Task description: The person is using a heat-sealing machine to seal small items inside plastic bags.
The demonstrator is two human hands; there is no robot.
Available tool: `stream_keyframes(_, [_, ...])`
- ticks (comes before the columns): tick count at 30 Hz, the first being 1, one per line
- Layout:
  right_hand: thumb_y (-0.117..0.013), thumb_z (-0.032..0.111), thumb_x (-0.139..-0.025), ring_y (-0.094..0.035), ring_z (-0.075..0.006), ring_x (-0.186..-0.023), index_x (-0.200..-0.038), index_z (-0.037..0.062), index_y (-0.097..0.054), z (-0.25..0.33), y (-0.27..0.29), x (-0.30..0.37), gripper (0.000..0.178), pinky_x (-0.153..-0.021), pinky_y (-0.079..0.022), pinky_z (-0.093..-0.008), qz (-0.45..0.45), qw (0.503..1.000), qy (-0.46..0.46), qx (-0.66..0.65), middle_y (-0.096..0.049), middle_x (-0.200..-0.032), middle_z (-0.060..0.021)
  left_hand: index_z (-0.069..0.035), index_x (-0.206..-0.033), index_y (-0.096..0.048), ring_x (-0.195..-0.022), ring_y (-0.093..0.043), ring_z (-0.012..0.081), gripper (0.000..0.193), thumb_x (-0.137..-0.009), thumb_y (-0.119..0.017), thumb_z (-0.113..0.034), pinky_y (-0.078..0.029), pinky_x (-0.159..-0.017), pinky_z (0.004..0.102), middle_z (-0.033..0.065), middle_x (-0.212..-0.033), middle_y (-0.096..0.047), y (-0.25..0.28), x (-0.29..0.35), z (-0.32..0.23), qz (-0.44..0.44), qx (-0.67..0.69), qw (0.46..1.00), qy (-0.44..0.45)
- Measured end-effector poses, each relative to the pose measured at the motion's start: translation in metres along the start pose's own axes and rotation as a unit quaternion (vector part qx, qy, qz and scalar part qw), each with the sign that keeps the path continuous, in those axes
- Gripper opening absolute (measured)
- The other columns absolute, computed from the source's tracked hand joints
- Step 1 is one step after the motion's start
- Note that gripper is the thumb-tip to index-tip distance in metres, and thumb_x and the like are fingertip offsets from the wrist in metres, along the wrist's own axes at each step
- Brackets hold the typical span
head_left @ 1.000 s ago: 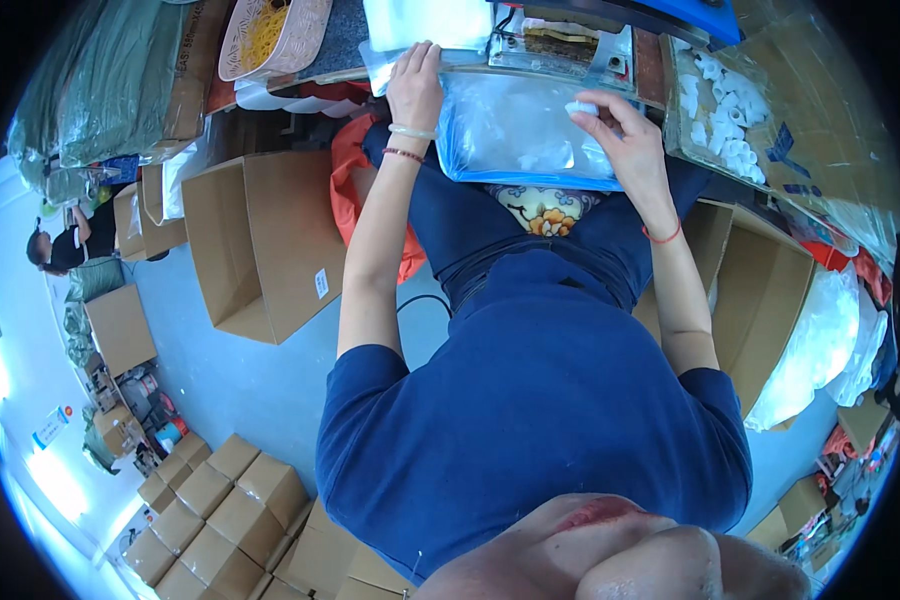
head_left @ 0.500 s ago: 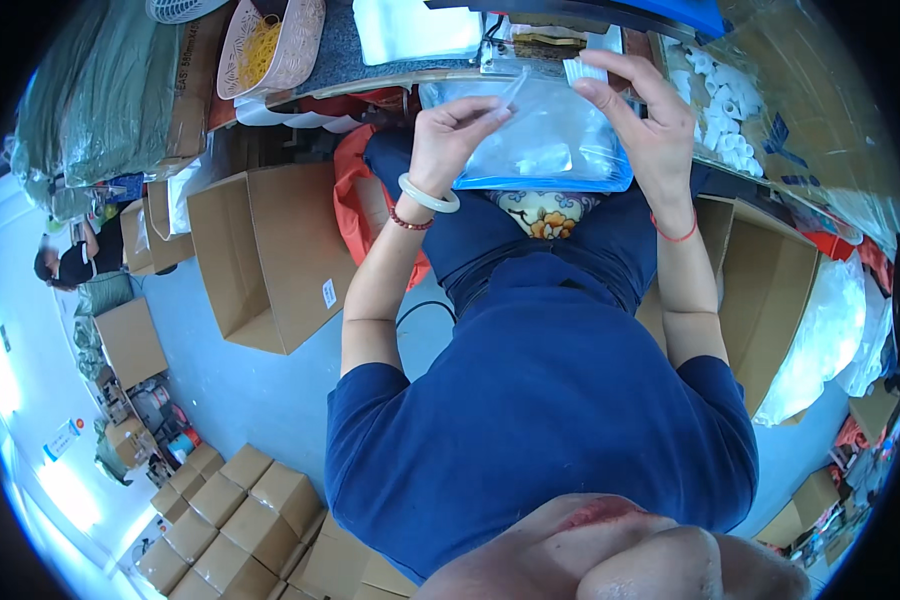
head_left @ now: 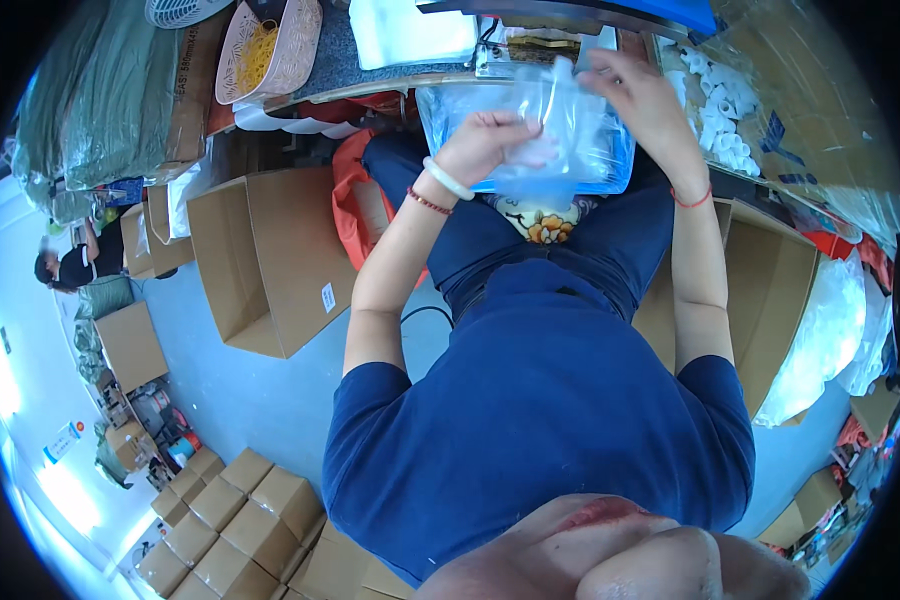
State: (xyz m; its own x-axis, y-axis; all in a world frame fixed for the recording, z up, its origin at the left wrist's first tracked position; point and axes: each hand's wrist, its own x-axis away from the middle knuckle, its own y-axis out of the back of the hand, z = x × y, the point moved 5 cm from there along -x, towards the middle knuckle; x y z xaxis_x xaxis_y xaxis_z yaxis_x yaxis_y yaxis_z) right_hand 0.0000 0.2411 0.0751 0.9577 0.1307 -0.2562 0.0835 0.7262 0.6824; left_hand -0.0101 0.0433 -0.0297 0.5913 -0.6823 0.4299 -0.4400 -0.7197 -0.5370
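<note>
Clear plastic bag (head_left: pixel 570 125) is between the two hands, above the blue-edged container (head_left: pixel 625 177) that lies on the lap. The left hand (head_left: pixel 485 150) is the nearer one: its thumb and fingers are closed in a pinch on the left side of the bag. The long axis of the bag goes, as I can see, from the table side toward the body, with only a small tilt; its lower end hangs over the container's near edge. So the bag lies to the right of the left hand, and to the left of and a little below the fingers of the right hand (head_left: pixel 650 105). This right hand is partly open, with bent fingers directed to the upper end of the bag. They are just beside it, but because of the blur I cannot tell if they touch it, or if they hold something small.

Farther to the right, well apart from the bag, there is a heap of white plastic fittings (head_left: pixel 727 110). On the table, beyond the left hand, lies a stack of clear bags (head_left: pixel 410 35).
</note>
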Motion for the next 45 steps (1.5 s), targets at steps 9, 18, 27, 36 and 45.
stream_keyframes(9, [-0.056, 0.019, -0.094, -0.064, -0.0382, -0.093, -0.115, 0.0112, -0.064, -0.105, 0.037, 0.027, 0.024, -0.078, -0.052, -0.0449, -0.11, 0.911, -0.141, 0.371, -0.066, -0.108, -0.0181, 0.004, -0.116, -0.063, -0.104, -0.064, 0.022, 0.024, -0.097, -0.057, -0.008, -0.055, -0.095, 0.0441, 0.0125, -0.112, -0.067, 0.006, -0.045, -0.014, -0.034, 0.083, 0.995, -0.048])
stream_keyframes(18, [-0.067, 0.023, -0.09, -0.066, -0.0275, -0.094, -0.124, 0.0072, -0.061, -0.16, 0.034, 0.038, 0.038, -0.079, -0.052, -0.0377, -0.182, 0.95, -0.201, 0.152, -0.067, -0.107, -0.0138, -0.004, -0.129, -0.056, -0.131, -0.046, 0.0369, 0.054, -0.085, -0.073, -0.028, -0.038, -0.107, 0.0461, 0.0237, -0.138, -0.051, 0.084, -0.003, -0.081, -0.298, -0.638, 0.571, -0.422])
stream_keyframes(27, [-0.069, 0.017, -0.089, -0.063, -0.0162, -0.093, -0.114, 0.0101, -0.069, -0.024, 0.026, 0.043, 0.026, -0.083, -0.05, -0.0278, -0.142, 0.98, -0.125, -0.062, -0.068, -0.108, -0.0054, 0.001, -0.098, -0.073, -0.089, -0.07, 0.0213, 0.017, -0.083, -0.071, -0.006, -0.053, -0.079, 0.0291, 0.0111, -0.097, -0.074, 0.085, 0.041, -0.07, -0.343, -0.587, 0.63, -0.376])
stream_keyframes(36, [-0.073, 0.01, -0.084, -0.064, -0.0215, -0.098, -0.107, 0.0047, -0.07, 0.061, 0.006, 0.01, 0.024, -0.081, -0.05, -0.0313, -0.102, 0.988, 0.097, -0.062, -0.068, -0.106, -0.0089, 0.0, -0.101, -0.074, -0.084, -0.066, 0.0089, 0.023, -0.084, -0.076, -0.016, -0.051, -0.078, 0.0228, 0.006, -0.091, -0.074, 0.004, 0.056, -0.068, -0.203, -0.351, 0.877, -0.257])
stream_keyframes(45, [-0.062, 0.023, -0.092, -0.063, -0.0316, -0.094, -0.115, 0.0045, -0.065, 0.004, -0.019, -0.01, 0.03, -0.082, -0.05, -0.0363, 0.135, 0.985, -0.036, -0.101, -0.067, -0.105, -0.0118, 0.005, -0.108, -0.068, -0.097, -0.068, 0.019, 0.022, -0.093, -0.064, -0.011, -0.055, -0.089, 0.0322, 0.013, -0.1, -0.072, 0.0, 0.014, -0.025, 0.021, -0.154, 0.988, -0.022])
